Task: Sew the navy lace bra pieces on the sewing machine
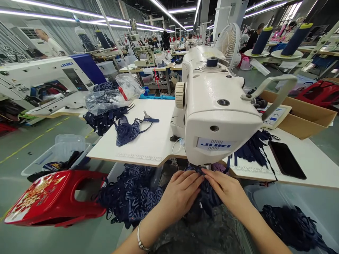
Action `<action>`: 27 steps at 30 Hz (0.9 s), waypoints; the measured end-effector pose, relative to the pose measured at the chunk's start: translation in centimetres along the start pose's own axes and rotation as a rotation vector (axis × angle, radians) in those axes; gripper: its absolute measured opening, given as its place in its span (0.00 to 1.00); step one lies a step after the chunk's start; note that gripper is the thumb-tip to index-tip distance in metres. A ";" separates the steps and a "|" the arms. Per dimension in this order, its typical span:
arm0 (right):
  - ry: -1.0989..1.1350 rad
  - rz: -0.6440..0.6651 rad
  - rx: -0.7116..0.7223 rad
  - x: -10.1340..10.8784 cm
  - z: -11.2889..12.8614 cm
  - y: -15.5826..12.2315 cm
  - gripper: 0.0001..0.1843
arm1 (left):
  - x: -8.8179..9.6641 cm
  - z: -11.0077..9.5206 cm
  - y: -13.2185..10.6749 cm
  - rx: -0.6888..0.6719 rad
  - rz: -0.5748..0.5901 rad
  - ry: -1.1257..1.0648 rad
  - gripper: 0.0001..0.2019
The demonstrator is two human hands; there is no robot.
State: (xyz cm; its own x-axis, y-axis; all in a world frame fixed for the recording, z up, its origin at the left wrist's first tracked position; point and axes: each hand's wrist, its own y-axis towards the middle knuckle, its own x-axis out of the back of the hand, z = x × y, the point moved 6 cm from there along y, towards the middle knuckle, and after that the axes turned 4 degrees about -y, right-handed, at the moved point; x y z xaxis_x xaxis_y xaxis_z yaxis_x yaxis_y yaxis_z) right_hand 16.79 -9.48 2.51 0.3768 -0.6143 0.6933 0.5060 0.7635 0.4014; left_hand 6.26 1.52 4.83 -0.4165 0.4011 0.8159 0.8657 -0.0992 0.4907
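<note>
Under the needle area of the white sewing machine (217,116) lies a navy garment piece (209,197), its loose part hanging down toward my lap. My left hand (182,190) presses its fingers together on the cloth, just left of the presser foot. On the right side, my right hand (225,185) pinches the edge of the same piece between thumb and forefinger. Both hands hide much of the cloth, and the machine head covers the needle. A navy lace bra (127,130) rests on the white table (143,151) to the left.
Navy straps (253,146) and a black phone (287,160) lie at the right. Behind them stands a cardboard box (307,116). Bins hold navy pieces (135,194) at left and more dark pieces (293,225) at right. A red stool (58,197) stands left.
</note>
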 end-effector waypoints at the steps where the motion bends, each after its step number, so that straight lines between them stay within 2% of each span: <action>1: 0.091 0.019 -0.068 -0.2 -0.5 -0.1 0.15 | -0.2 0.0 -0.1 0.025 0.036 0.014 0.16; 4: 0.350 0.034 -0.312 -1.0 -2.5 -0.2 0.10 | -0.5 -0.1 -0.2 0.069 0.090 0.088 0.17; 6: 0.466 0.013 -0.416 -1.5 -3.4 0.0 0.09 | -0.6 -0.1 -0.1 0.079 0.100 0.138 0.17; 9: 0.482 0.005 -0.417 -1.6 -3.6 0.9 0.09 | -0.6 -0.1 0.3 0.111 0.083 0.198 0.16; 17: 0.256 0.062 -0.462 -1.1 -3.6 2.3 0.08 | -0.2 -0.3 0.9 0.180 0.049 0.339 0.15; 27: 0.124 0.089 -0.486 -0.8 -4.3 2.9 0.15 | -0.6 -0.5 1.2 0.206 0.068 0.399 0.16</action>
State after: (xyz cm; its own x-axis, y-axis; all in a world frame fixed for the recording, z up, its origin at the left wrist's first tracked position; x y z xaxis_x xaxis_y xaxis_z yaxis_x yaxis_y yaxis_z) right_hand 21.28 -7.63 0.51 0.5093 -0.5930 0.6236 0.7593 0.6507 -0.0013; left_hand 7.47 0.69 5.07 -0.3962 0.0139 0.9181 0.9152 0.0862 0.3937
